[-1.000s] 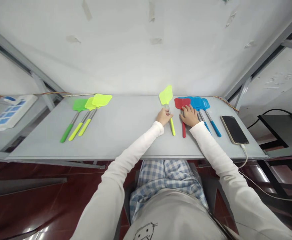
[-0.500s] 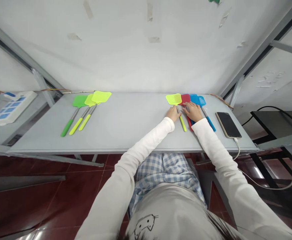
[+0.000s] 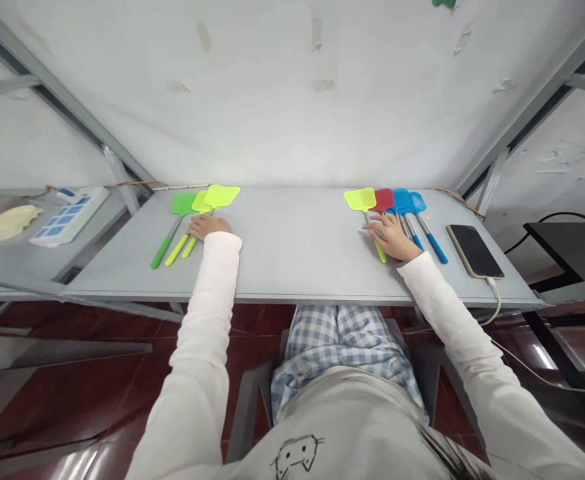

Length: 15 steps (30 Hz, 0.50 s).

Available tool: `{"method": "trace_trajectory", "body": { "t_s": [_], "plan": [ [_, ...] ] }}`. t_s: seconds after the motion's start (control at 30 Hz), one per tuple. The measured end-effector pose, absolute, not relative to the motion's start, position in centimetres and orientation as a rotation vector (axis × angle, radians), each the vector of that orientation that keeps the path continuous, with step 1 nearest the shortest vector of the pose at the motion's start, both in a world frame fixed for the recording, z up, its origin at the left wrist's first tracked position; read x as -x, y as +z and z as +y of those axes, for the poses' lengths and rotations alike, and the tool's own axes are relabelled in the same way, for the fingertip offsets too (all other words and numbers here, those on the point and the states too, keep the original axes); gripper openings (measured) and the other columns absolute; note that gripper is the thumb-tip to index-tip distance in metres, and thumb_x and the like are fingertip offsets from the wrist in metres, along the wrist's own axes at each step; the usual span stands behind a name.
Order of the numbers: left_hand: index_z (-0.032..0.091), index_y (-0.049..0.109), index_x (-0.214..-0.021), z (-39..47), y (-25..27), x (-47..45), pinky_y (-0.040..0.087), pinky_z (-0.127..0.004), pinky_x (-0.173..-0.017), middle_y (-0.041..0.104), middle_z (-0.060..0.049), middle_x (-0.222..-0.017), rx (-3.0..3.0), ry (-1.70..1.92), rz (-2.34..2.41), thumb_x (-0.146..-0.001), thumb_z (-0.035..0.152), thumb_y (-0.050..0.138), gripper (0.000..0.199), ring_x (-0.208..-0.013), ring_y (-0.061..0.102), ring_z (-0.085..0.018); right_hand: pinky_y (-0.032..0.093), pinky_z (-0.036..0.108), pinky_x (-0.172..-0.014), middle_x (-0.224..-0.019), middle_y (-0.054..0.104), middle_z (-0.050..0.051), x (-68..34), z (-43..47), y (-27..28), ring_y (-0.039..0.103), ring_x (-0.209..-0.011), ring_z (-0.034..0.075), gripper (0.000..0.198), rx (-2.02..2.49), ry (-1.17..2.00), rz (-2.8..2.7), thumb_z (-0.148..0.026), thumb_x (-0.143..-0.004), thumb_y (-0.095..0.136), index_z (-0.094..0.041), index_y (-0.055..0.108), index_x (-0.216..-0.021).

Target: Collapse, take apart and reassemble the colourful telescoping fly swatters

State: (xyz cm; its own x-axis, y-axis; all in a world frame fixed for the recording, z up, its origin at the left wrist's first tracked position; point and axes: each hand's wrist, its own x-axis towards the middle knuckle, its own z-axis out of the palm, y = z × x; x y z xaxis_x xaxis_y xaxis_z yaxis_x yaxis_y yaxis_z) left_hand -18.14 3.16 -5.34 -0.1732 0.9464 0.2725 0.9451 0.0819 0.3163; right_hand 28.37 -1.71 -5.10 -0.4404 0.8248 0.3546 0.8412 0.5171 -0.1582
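My left hand (image 3: 210,227) is over the left group of fly swatters, its fingers curled on the shaft of the rightmost yellow fly swatter (image 3: 222,195). Another yellow fly swatter (image 3: 176,251) lies beside it, partly under my fingers, and a green fly swatter (image 3: 162,251) is further left. At the right group, my right hand (image 3: 393,237) rests with its fingers apart over the shaft of a yellow-green fly swatter (image 3: 361,199). It covers most of the handle of a red fly swatter (image 3: 383,200). Two blue fly swatters (image 3: 416,202) lie just right of that hand.
A phone (image 3: 473,251) with a white charging cable (image 3: 495,300) lies at the table's right end. The grey table (image 3: 292,253) meets a white wall at its back. On the left, a white and blue power strip (image 3: 69,217) sits on a neighbouring surface.
My left hand has moved from the right group's yellow-green swatter across to the left group. My right hand has shifted left onto that yellow-green swatter. The view has turned slightly left.
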Motion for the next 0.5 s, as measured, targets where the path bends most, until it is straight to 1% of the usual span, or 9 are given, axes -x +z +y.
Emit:
{"method": "trace_trajectory", "body": {
  "t_s": [0.07, 0.13, 0.17, 0.23, 0.3, 0.4, 0.47, 0.5],
  "plan": [
    [-0.003, 0.047, -0.123, 2.8, -5.9, 18.2, 0.027, -0.065, -0.096, 0.049, -0.033, -0.129, -1.66, 0.709, 2.649, -0.092, 0.011, 0.019, 0.044, -0.128, 0.038, -0.042, 0.036, 0.049, -0.103, -0.126, 0.059, 0.014, -27.4, -1.5, -5.1, 0.048, -0.121, 0.028, 0.034, 1.356, -0.051, -2.374, -0.028, -0.096, 0.039, -0.019, 0.067, -0.113],
    [-0.001, 0.047, -0.125, 2.6, -6.0, 17.3, 0.033, -0.058, -0.097, 0.046, -0.033, -0.134, -1.374, 0.707, 2.841, -0.09, 0.013, 0.029, 0.041, -0.127, 0.042, -0.041, 0.037, 0.049, -0.103, -0.127, 0.058, 0.014, -26.3, -1.2, -5.0, 0.048, -0.121, 0.028, 0.033, 1.343, -0.055, -2.381, -0.028, -0.095, 0.04, -0.019, 0.067, -0.113],
    [0.001, 0.047, -0.125, 2.5, -5.8, 16.6, 0.036, -0.054, -0.096, 0.046, -0.032, -0.134, -1.36, 0.678, 2.84, -0.09, 0.013, 0.032, 0.041, -0.126, 0.045, -0.039, 0.037, 0.049, -0.103, -0.128, 0.058, 0.014, -25.6, -1.1, -4.9, 0.048, -0.121, 0.028, 0.033, 1.334, -0.054, -2.391, -0.028, -0.095, 0.04, -0.019, 0.066, -0.114],
    [0.004, 0.05, -0.122, 2.3, -5.2, 14.8, 0.04, -0.049, -0.093, 0.051, -0.03, -0.131, -1.537, 0.585, 2.695, -0.088, 0.014, 0.038, 0.037, -0.122, 0.05, -0.038, 0.037, 0.049, -0.105, -0.131, 0.057, 0.014, -24.2, -0.9, -4.6, 0.047, -0.122, 0.027, 0.034, 1.313, -0.046, -2.414, -0.028, -0.096, 0.039, -0.019, 0.064, -0.117],
    [0.008, 0.051, -0.119, 2.1, -4.5, 12.3, 0.043, -0.043, -0.088, 0.058, -0.027, -0.123, -1.773, 0.511, 2.474, -0.089, 0.019, 0.045, 0.033, -0.113, 0.057, -0.035, 0.035, 0.05, -0.107, -0.139, 0.051, 0.015, -22.5, -0.7, -4.1, 0.043, -0.129, 0.028, 0.039, 1.305, -0.054, -2.418, -0.028, -0.096, 0.037, -0.016, 0.058, -0.127],
    [0.017, 0.049, -0.122, 2.2, -3.6, 7.8, 0.045, -0.034, -0.079, 0.067, -0.017, -0.11, -2.078, 0.548, 2.137, -0.092, 0.023, 0.045, 0.031, -0.099, 0.064, -0.027, 0.029, 0.051, -0.113, -0.155, 0.033, 0.016, -20.1, -0.3, -3.2, 0.025, -0.144, 0.029, 0.053, 1.303, -0.144, -2.392, -0.026, -0.095, 0.036, -0.011, 0.038, -0.146],
    [0.02, 0.049, -0.124, 2.5, -3.3, 4.7, 0.044, -0.031, -0.08, 0.068, -0.013, -0.11, -2.28, 0.613, 1.922, -0.094, 0.023, 0.042, 0.03, -0.099, 0.064, -0.024, 0.022, 0.05, -0.118, -0.16, 0.024, 0.014, -19.0, 0.1, -2.9, 0.015, -0.149, 0.026, 0.058, 1.288, -0.227, -2.384, -0.022, -0.095, 0.032, -0.011, 0.027, -0.152],
    [0.02, 0.049, -0.125, 2.7, -3.2, 3.3, 0.043, -0.031, -0.082, 0.068, -0.012, -0.111, -2.371, 0.639, 1.827, -0.096, 0.025, 0.04, 0.031, -0.1, 0.064, -0.023, 0.019, 0.05, -0.12, -0.161, 0.022, 0.012, -18.7, 0.4, -2.8, 0.013, -0.15, 0.024, 0.059, 1.284, -0.267, -2.379, -0.019, -0.095, 0.029, -0.012, 0.024, -0.153]
  ]
}}
